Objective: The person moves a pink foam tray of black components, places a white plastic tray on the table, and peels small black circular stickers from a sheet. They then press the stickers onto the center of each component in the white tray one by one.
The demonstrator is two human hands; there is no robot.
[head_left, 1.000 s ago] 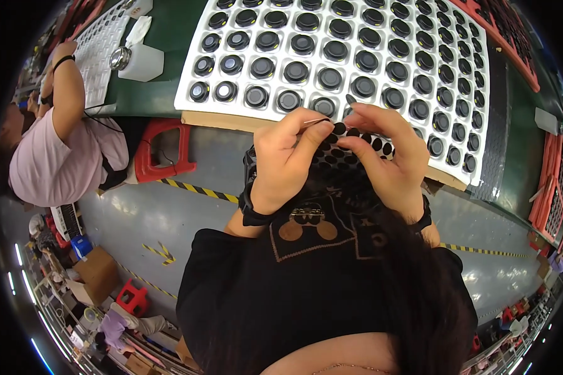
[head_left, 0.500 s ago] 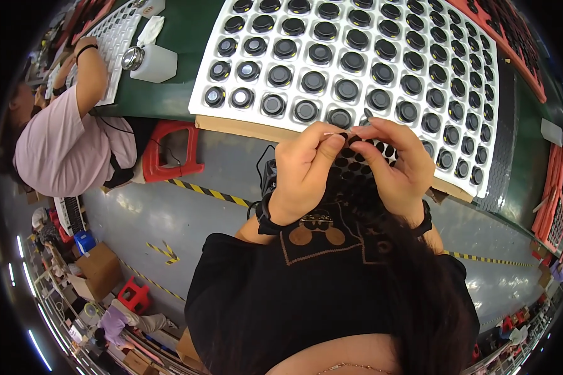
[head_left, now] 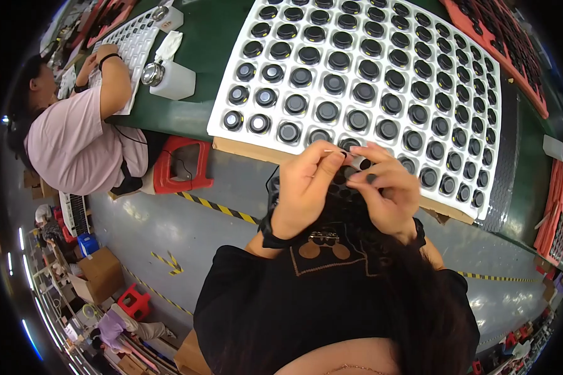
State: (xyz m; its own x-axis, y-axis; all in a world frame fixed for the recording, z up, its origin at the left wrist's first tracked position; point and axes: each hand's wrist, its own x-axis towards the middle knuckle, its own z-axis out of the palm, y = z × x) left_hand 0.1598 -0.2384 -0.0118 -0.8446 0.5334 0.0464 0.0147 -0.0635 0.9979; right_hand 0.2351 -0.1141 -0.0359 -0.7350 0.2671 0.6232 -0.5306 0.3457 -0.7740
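Note:
My left hand (head_left: 306,187) is closed in a pinch, thumb against index finger. From that pinch a thin white stick (head_left: 333,150) points out; its tip is too small to make out. Close beside it, my right hand (head_left: 391,190) has its fingers curled around a small black round part (head_left: 360,164). A dark round spot also shows between the right fingers; I cannot tell whether it belongs to the same part. Both hands are at the near edge of a white moulded tray (head_left: 281,84), whose pockets hold rows of black round lens-like parts (head_left: 334,83).
Left of the tray, a white dispenser bottle (head_left: 174,81) with a metal top stands on the green table (head_left: 197,112). A co-worker (head_left: 75,137) sits beyond it near a red stool (head_left: 184,165). Red trays (head_left: 503,56) of dark parts lie at the far right.
The right fingers have loosened and shifted around the black part, which now shows more. The left hand keeps its pinch on the stick. The whole view has shifted slightly, with the tray appearing lower and farther right.

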